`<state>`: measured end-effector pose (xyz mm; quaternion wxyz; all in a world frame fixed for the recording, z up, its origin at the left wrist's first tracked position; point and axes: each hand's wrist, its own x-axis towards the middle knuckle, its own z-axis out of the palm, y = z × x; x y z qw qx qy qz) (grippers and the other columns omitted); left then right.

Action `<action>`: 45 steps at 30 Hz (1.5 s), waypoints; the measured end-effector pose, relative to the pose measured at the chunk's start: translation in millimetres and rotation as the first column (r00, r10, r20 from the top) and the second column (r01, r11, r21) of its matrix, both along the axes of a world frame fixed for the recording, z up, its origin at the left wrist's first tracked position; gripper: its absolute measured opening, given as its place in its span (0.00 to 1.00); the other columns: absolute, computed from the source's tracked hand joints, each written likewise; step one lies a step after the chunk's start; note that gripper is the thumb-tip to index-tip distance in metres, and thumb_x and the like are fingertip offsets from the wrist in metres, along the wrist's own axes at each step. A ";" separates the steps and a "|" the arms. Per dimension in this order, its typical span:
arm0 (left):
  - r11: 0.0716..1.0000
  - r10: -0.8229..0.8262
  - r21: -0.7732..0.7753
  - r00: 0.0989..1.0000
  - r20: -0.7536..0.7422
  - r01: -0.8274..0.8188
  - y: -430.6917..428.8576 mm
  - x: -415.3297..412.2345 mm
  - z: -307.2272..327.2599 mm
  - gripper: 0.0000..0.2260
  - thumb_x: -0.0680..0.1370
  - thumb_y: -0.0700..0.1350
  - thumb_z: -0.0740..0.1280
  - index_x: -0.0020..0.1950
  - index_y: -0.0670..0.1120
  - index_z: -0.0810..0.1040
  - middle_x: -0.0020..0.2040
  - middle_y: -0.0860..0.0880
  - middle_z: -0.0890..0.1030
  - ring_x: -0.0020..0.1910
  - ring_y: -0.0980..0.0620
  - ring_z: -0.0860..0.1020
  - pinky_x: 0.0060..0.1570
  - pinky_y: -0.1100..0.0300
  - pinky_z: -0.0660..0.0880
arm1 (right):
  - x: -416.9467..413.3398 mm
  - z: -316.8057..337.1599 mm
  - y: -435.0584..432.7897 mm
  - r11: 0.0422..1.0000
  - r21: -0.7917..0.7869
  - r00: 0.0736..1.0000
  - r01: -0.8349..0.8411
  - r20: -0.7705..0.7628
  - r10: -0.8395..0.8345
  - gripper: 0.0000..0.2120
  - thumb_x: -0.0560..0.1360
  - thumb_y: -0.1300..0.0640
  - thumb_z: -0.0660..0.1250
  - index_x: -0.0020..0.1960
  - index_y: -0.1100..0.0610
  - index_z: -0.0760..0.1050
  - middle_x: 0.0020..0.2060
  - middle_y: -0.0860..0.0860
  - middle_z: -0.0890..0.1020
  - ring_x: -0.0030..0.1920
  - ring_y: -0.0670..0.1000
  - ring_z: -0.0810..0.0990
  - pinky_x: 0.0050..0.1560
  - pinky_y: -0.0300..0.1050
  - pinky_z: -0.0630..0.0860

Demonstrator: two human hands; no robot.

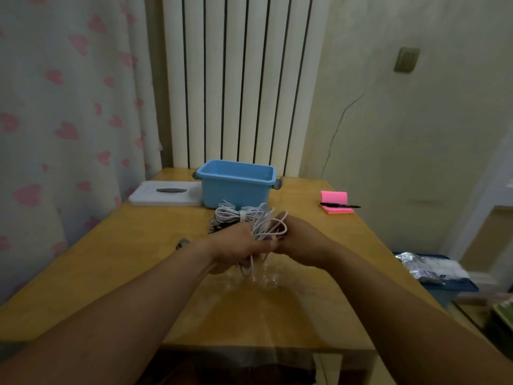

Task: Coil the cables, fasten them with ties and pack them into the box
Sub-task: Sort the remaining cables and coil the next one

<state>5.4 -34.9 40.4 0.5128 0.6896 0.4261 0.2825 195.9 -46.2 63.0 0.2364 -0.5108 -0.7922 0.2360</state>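
Above the middle of the wooden table (319,276) I hold a loosely coiled white cable (268,225) between both hands. My left hand (236,247) grips the coil from the left, with loops hanging out below it. My right hand (298,241) pinches the coil's right side. Behind them on the table lies another white cable bundle (231,213) with a tie around it, on top of a darker bundle (215,226). The open blue box (236,180) stands further back and looks empty.
A white lid (166,194) lies left of the box. Pink sticky notes (336,202) with a black pen (340,205) sit at the back right. A small dark object (181,243) lies left of my left wrist. A blue bin with bags (435,270) stands right of the table.
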 end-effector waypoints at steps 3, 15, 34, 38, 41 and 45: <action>0.995 -0.073 0.060 0.980 -0.187 0.085 -3.7 0.6 3.5 0.08 0.82 0.44 0.73 0.60 0.46 0.83 0.52 0.39 0.86 0.47 0.42 0.80 0.48 0.48 0.79 | 10.6 9.0 -4.2 0.950 -0.302 0.961 -0.078 -0.276 -0.009 0.13 0.80 0.66 0.69 0.61 0.53 0.78 0.52 0.55 0.84 0.46 0.52 0.80 0.42 0.41 0.77; 0.992 -0.003 -0.121 0.989 0.146 0.021 -19.5 5.8 -8.4 0.07 0.87 0.44 0.63 0.51 0.45 0.75 0.33 0.49 0.68 0.30 0.52 0.65 0.32 0.56 0.66 | -36.7 -4.0 -5.4 0.936 -0.349 0.701 -0.046 -0.679 -0.218 0.37 0.70 0.36 0.78 0.74 0.45 0.71 0.62 0.53 0.83 0.63 0.55 0.83 0.50 0.51 0.81; 0.674 0.714 -0.093 0.615 0.333 -0.733 24.9 -142.2 -42.5 0.15 0.87 0.55 0.64 0.44 0.48 0.74 0.30 0.51 0.70 0.28 0.49 0.68 0.29 0.57 0.66 | -167.9 -13.0 67.3 0.992 0.126 0.999 -0.020 0.029 0.017 0.11 0.83 0.46 0.68 0.63 0.47 0.77 0.52 0.44 0.80 0.52 0.46 0.79 0.48 0.41 0.76; 0.679 0.719 -0.177 0.595 0.360 -0.713 27.1 -150.6 -52.6 0.13 0.83 0.51 0.71 0.44 0.47 0.73 0.28 0.51 0.67 0.25 0.51 0.65 0.26 0.59 0.62 | -187.2 -33.1 69.4 0.948 0.135 0.780 -0.289 0.607 0.151 0.17 0.81 0.48 0.70 0.70 0.46 0.78 0.60 0.48 0.77 0.55 0.51 0.80 0.58 0.50 0.81; 0.639 0.749 -0.183 0.550 0.370 -0.747 27.6 -148.1 -55.2 0.14 0.83 0.51 0.72 0.42 0.48 0.73 0.28 0.50 0.69 0.27 0.49 0.67 0.27 0.59 0.64 | -191.6 -33.4 76.1 0.949 0.130 0.808 -0.288 0.565 0.168 0.11 0.81 0.50 0.71 0.63 0.49 0.83 0.55 0.48 0.83 0.52 0.50 0.81 0.56 0.50 0.82; 0.664 0.701 0.034 0.638 0.319 -0.747 24.3 -141.1 -47.5 0.13 0.83 0.57 0.70 0.48 0.49 0.82 0.34 0.51 0.81 0.30 0.53 0.76 0.35 0.56 0.72 | -174.1 -19.2 82.4 0.978 0.187 0.992 -0.093 0.100 0.076 0.06 0.80 0.49 0.73 0.52 0.51 0.85 0.45 0.46 0.86 0.46 0.47 0.83 0.50 0.49 0.82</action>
